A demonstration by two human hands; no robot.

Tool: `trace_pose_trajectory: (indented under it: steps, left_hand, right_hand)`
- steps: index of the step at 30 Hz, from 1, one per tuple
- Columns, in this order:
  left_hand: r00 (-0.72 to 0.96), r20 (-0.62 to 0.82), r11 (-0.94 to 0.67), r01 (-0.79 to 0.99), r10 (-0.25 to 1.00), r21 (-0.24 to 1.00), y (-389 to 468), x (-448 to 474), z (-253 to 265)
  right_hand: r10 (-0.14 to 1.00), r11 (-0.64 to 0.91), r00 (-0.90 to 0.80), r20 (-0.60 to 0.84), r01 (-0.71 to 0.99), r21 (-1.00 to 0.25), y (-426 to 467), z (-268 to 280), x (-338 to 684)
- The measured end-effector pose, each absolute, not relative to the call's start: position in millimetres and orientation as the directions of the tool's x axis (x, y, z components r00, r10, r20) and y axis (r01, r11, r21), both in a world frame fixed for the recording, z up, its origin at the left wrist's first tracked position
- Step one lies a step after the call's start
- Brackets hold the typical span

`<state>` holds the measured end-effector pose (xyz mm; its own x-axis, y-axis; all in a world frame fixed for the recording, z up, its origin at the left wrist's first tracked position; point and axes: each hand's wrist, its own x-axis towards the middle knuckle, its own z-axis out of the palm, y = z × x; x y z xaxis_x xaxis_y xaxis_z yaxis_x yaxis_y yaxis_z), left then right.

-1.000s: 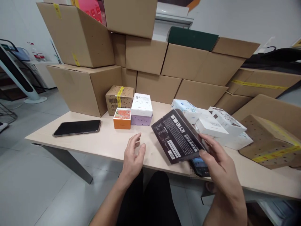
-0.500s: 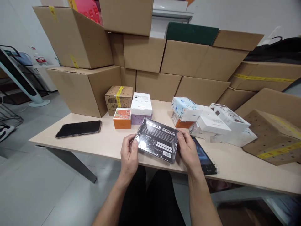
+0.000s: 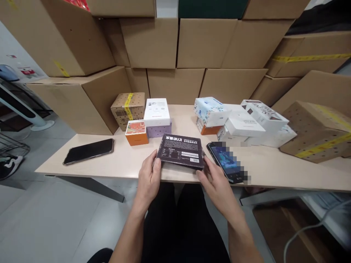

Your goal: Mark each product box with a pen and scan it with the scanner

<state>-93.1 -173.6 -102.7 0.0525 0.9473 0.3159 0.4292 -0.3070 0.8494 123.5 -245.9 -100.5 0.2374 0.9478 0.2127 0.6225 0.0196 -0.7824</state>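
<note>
A flat, dark box [image 3: 179, 151] with white print reading BUJI and a barcode is held between my two hands at the table's front edge. Shiny clear wrap seems to cover it. My left hand [image 3: 149, 175] grips its left side, thumb on the near left corner. On the right side, my right hand [image 3: 215, 179] has its thumb at the near right corner and its fingers along the edge. Right of the box lies a phone-like device [image 3: 226, 160] with a lit screen, partly blurred out, close to my right hand.
A dark phone [image 3: 89, 151] lies on the left of the table [image 3: 123, 160]. Behind stand an orange box [image 3: 137, 133], a white box [image 3: 157, 111] and a dotted carton [image 3: 128, 109]. Several small boxes [image 3: 241, 124] are at the right. Stacked cardboard cartons [image 3: 175, 86] line the back.
The dark box has tipped from a raised, tilted pose to lying flatter and lower over the table edge. My right hand has shifted to its near right corner. The camera view looks further down.
</note>
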Motion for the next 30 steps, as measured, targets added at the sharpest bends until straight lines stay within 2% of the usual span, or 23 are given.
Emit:
trace_pose_trajectory:
  steps: [3,5,11,16,24,28,30]
  left_hand:
    - [0.116,0.287,-0.306,0.498,0.951,0.812,-181.1,-99.5,-103.1]
    - [0.137,0.288,-0.318,0.478,0.948,0.819,-184.8,-101.1,-101.9]
    - [0.060,0.372,-0.359,0.440,0.926,0.823,-193.8,-105.8,-77.8]
    - [0.056,0.422,-0.404,0.427,0.905,0.809,-197.2,-113.3,-63.0]
    - [0.195,0.380,-0.426,0.360,0.904,0.830,-170.2,-114.2,-74.3]
    - [0.228,0.269,-0.326,0.274,0.936,0.905,-150.2,-110.8,-86.3]
    - [0.221,0.258,-0.309,0.239,0.941,0.920,-143.2,-110.3,-91.2]
  right_hand:
    - [0.944,0.052,0.194,0.267,0.711,-0.702,-252.7,-99.2,117.0]
    - [0.934,0.076,0.191,0.303,0.720,-0.689,-252.3,-96.7,115.4]
    - [0.906,0.030,0.315,0.281,0.616,-0.787,-248.2,-81.1,116.8]
    - [0.891,0.056,0.346,0.295,0.560,-0.827,-247.6,-69.9,114.8]
    - [0.885,0.119,0.326,0.332,0.531,-0.839,-226.9,-82.4,109.9]
    - [0.918,0.072,0.311,0.247,0.482,-0.873,-212.7,-97.0,106.1]
    - [0.930,0.053,0.298,0.216,0.473,-0.879,-208.3,-103.3,104.4]
